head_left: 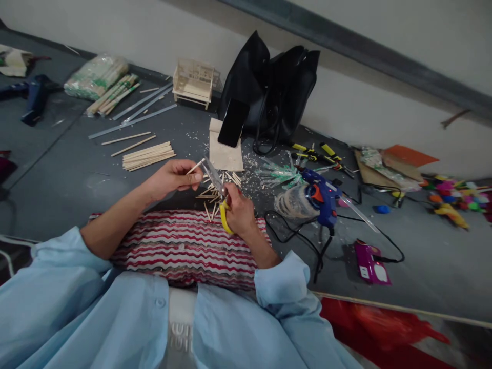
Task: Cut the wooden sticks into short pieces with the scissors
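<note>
My left hand [179, 177] pinches a thin wooden stick [196, 166], its free end pointing up and right. A pair of scissors [214, 176] with yellow handles is held in my right hand [239, 209], the blades rising toward the stick's tip. Whether the blades touch the stick I cannot make out. Below the scissors lies a loose heap of short cut sticks [207, 195]. Left of my left hand, a row of longer sticks [149, 156] lies side by side on the grey table. A red-striped cushion [184, 241] is under my forearms.
A blue glue gun [325, 197] rests by a clear plastic jar [294, 201], its cable trailing near my right arm. Behind stand a black bag [269, 92], a leaning phone [233, 123] and a small stick-built bench [193, 84]. A purple power socket [371, 262] lies right.
</note>
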Demonstrator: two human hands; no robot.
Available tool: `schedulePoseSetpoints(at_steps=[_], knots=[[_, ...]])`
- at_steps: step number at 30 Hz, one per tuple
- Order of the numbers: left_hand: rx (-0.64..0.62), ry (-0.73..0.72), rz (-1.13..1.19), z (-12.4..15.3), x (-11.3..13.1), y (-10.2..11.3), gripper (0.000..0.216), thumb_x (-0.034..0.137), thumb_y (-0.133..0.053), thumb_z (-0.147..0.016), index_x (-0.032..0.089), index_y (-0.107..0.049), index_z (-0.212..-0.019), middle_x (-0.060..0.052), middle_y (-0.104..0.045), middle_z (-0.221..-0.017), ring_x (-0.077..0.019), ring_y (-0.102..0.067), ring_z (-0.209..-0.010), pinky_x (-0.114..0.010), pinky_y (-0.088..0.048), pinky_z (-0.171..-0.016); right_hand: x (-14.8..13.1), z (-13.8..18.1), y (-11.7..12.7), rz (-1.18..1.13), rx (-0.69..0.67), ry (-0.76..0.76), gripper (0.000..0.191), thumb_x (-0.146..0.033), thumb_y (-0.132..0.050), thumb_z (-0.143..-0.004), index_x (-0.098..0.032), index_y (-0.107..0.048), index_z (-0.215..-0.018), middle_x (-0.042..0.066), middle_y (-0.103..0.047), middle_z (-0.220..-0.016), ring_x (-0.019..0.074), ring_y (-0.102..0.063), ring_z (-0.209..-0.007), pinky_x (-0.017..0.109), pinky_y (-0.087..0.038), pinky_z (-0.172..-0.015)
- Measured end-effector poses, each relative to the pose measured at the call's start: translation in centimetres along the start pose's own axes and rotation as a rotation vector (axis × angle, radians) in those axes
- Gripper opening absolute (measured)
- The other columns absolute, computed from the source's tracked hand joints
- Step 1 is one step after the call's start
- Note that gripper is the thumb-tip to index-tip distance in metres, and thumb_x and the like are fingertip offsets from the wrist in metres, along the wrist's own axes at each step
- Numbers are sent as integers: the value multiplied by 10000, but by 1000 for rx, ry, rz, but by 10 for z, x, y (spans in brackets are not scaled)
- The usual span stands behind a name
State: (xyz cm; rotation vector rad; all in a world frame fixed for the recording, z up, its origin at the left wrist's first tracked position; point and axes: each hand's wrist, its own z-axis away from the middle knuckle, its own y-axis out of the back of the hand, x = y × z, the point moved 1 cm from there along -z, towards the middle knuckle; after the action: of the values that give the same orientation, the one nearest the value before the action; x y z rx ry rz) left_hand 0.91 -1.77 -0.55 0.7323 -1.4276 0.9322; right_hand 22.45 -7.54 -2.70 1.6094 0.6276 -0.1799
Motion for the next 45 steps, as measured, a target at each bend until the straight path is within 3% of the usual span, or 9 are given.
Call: schedulePoseSetpoints(at_steps=[6, 10, 14, 19, 27, 33, 39, 45], knots=[[26, 0, 81, -5, -6, 0, 338, 476, -674, -822, 139, -662, -849, 46, -363, -563, -50, -285, -465, -202, -193, -417, 13, -2, 1, -119, 130, -61, 470, -180, -520, -710, -219, -544, -1179, -39, -573, -704, 133, -512, -570, 238, -391, -586], [176, -216, 162, -12, -6, 11, 316, 464, -655, -849, 162, -574, -802, 43, -377, -617, -55, -340, -518, -209, -318, -486, 15, -5, 2, -213, 133, -92, 416, -207, -508, -741, -205, -557, -1154, -61, -514, -664, 108, -467, -530, 225, -373, -574], [366, -415, 70, -18, 2, 40, 246, 402, -600, -910, 180, -509, -858, 21, -486, -696, -80, -466, -632, -238, -438, -630, 13, -6, 3, -271, 127, -101, 405, -228, -525, -743, -193, -569, -1143, -64, -503, -665, 100, -444, -529, 220, -365, -571], [482, -537, 140, -22, 6, 61, 165, 340, -607, -913, 216, -506, -872, 61, -357, -610, -68, -347, -532, -241, -436, -609, 12, -7, 4, -289, 118, -107, 397, -213, -525, -728, -219, -577, -1122, -73, -471, -646, 102, -417, -530, 215, -357, -561], [498, -416, 97, -33, -21, 44, 343, 481, -652, -848, 190, -515, -728, 74, -375, -554, -51, -331, -476, -212, -454, -576, 13, -9, 2, -267, 98, -68, 428, -160, -501, -684, -233, -577, -1100, -65, -474, -648, 110, -423, -548, 214, -355, -564], [533, -417, -6, -33, -23, 42, 530, 633, -623, -791, 188, -428, -578, 80, -320, -489, -56, -320, -458, -228, -512, -614, 12, -9, 1, -267, 61, -64, 453, -157, -506, -680, -230, -585, -1120, -62, -494, -660, 108, -431, -549, 213, -357, -564], [543, -446, -4, -35, -29, 48, 483, 653, -572, -824, 195, -523, -677, 73, -336, -514, -61, -314, -461, -236, -503, -565, 12, -10, -2, -267, 45, -52, 477, -154, -525, -681, -221, -594, -1148, -48, -549, -706, 106, -444, -548, 220, -363, -567], [509, -438, -8, -37, -33, 50, 461, 625, -601, -825, 188, -484, -734, 81, -335, -539, -37, -319, -458, -216, -479, -537, 13, -10, -3, -255, 40, -49, 474, -159, -533, -681, -215, -599, -1147, -55, -542, -683, 108, -447, -540, 224, -365, -570]])
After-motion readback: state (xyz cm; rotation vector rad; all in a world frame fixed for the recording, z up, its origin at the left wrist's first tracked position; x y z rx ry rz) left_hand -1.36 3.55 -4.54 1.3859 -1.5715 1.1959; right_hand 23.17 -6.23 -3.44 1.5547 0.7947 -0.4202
